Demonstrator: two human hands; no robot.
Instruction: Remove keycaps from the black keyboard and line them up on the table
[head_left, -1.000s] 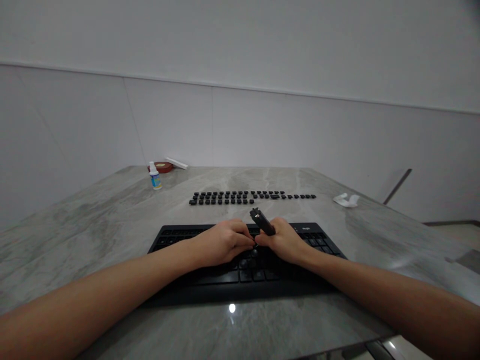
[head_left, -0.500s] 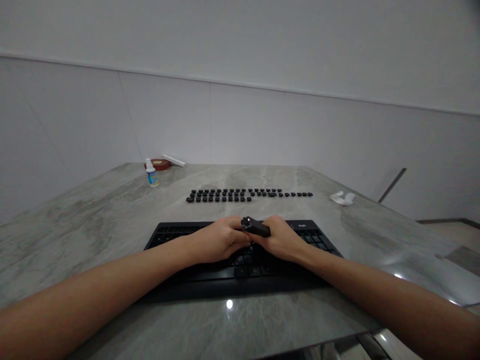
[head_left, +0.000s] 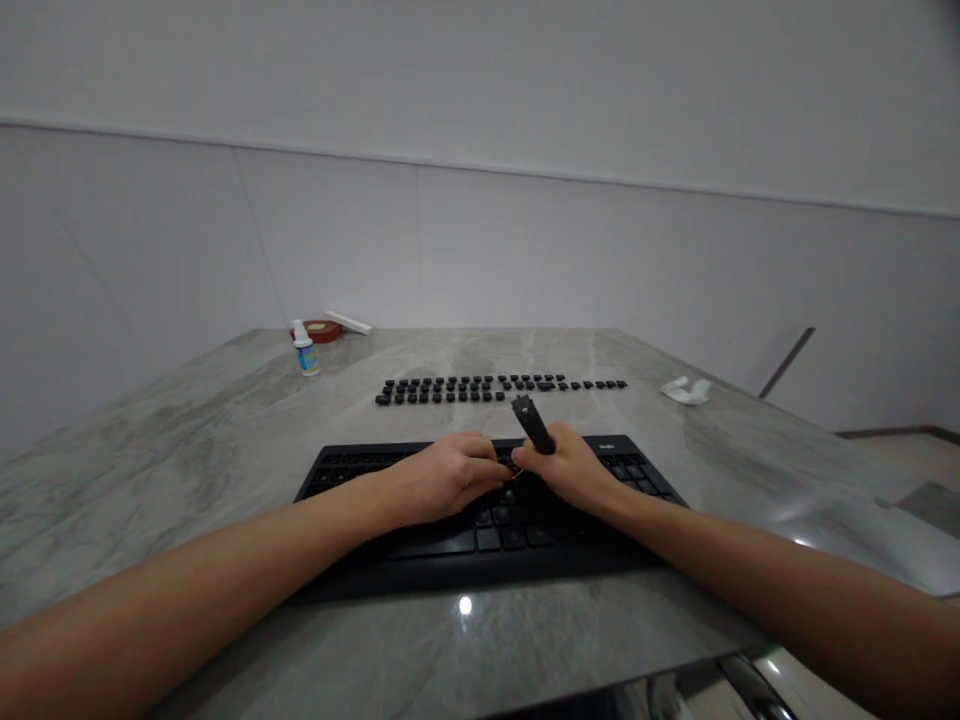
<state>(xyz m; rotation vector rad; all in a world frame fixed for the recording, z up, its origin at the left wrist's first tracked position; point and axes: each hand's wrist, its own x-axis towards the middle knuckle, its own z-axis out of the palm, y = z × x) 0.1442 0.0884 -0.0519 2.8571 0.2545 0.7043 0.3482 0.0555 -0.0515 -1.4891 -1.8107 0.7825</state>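
Observation:
A black keyboard (head_left: 442, 572) lies in front of me, some keys still on it and its middle partly hidden by my hands. My right hand (head_left: 577, 474) is closed around a slim black-handled tool (head_left: 535, 424), whose handle points up and away to the left. A thin, light, wire-like line shows below it, between the hands. Over the middle of the keyboard, my left hand (head_left: 457, 474) has its fingers pressed together close to the tool's lower end. Whatever is between those fingertips is hidden. Beyond the keyboard, several loose black keycaps (head_left: 439, 390) lie in rows on the table.
The grey marble-patterned table (head_left: 202, 420) reaches to a pale wall. At the back left are a white spray bottle (head_left: 306, 350), a reddish-brown case (head_left: 324, 331) and a white flat box (head_left: 349, 323). Crumpled white tissue (head_left: 685, 391) lies at the right.
The tool's handle has swung from nearly flat to more upright, its top moving up and to the right. My right hand has turned with it; my left hand stays nearly in place.

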